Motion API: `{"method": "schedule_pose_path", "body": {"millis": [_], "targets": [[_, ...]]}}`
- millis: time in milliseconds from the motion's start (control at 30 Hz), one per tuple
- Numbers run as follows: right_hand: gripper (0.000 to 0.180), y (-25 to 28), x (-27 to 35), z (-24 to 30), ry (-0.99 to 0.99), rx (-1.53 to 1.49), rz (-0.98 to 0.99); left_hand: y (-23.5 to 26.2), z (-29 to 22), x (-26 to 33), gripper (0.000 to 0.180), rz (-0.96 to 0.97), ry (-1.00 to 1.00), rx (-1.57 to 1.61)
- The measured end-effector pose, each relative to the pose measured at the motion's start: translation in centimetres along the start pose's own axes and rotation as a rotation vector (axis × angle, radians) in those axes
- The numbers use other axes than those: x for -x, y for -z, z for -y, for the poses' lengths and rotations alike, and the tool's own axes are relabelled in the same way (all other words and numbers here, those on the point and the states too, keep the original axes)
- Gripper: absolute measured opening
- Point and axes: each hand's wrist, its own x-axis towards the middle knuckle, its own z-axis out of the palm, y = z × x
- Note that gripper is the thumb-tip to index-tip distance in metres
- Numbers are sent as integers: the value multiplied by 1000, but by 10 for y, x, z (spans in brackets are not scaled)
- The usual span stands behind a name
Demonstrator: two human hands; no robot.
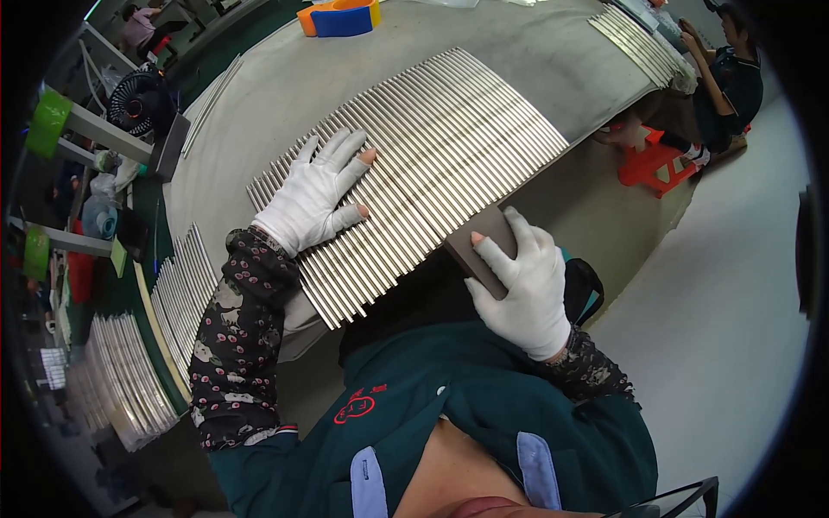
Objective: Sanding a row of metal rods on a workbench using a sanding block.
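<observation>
The gloved left hand [317, 192] lies flat, fingers spread, on the row of metal rods [432, 164] across the table [285, 95]. The right hand [525, 281] grips a brown block [480, 246] at the rods' near edge. A fan [138, 99] stands left of the rods.

Left hand [315, 192] in white cotton glove with cut-off fingertips, palm down, fingers spread flat, bare tips of index and thumb showing. Left forearm in dark floral-print sleeve, running up from lower left, elbow bent. Right hand [522, 281] in matching white glove, fingers curled in grip, bare fingertip pointing up-left. Right forearm short in view, same floral sleeve, wrist bent back toward body.
</observation>
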Motion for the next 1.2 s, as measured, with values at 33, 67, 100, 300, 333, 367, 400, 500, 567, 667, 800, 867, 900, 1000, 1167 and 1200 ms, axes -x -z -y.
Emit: {"method": "schedule_pose_path", "body": {"millis": [33, 67, 100, 300, 333, 367, 400, 500, 567, 667, 800, 867, 900, 1000, 1167, 1200], "targets": [[55, 3, 1, -3, 2, -2, 0, 1, -1, 0, 76, 1, 2, -2], [55, 8, 2, -6, 11, 39, 2, 2, -2, 0, 76, 15, 20, -2], [54, 11, 4, -8, 19, 81, 3, 3, -3, 1, 76, 30, 36, -3], [54, 1, -1, -23, -40, 88, -16, 17, -15, -27, 80, 7, -14, 53], [54, 0, -4, -23, -58, 55, -15, 20, -16, -31, 79, 13, -16, 55], [54, 2, -5, -24, -64, 58, -18, 23, -18, -35, 79, 19, -18, 56], [55, 5, -6, -24, -54, 53, -1, 24, -19, -39, 77, 15, -28, 58], [56, 10, -3, -34, -57, 60, 19, 22, -19, -54, 77, 25, -56, 57], [52, 13, -2, -43, -38, 119, -24, 22, -20, -64, 78, 22, -92, 62], [53, 12, -14, -48, -9, 54, -47, 20, -21, -79, 79, 32, -99, 68], [56, 18, -10, -54, -36, 6, -12, 19, -31, -100, 77, 79, -117, 60], [56, 24, -3, -63, -83, 61, 25, 10, -38, -116, 78, 72, -143, 74], [56, 24, 0, -67, -82, 64, 23, 5, -41, -124, 80, 68, -167, 90], [53, 23, 7, -79, -96, 129, -28, -7, -56, -152, 74, 96, -174, 21], [51, 26, 10, -93, -141, 154, -50, -12, -68, -185, 68, 35, -131, -12], [51, 27, 10, -95, -138, 157, -51, -14, -69, -190, 68, 31, -131, -12]]}}
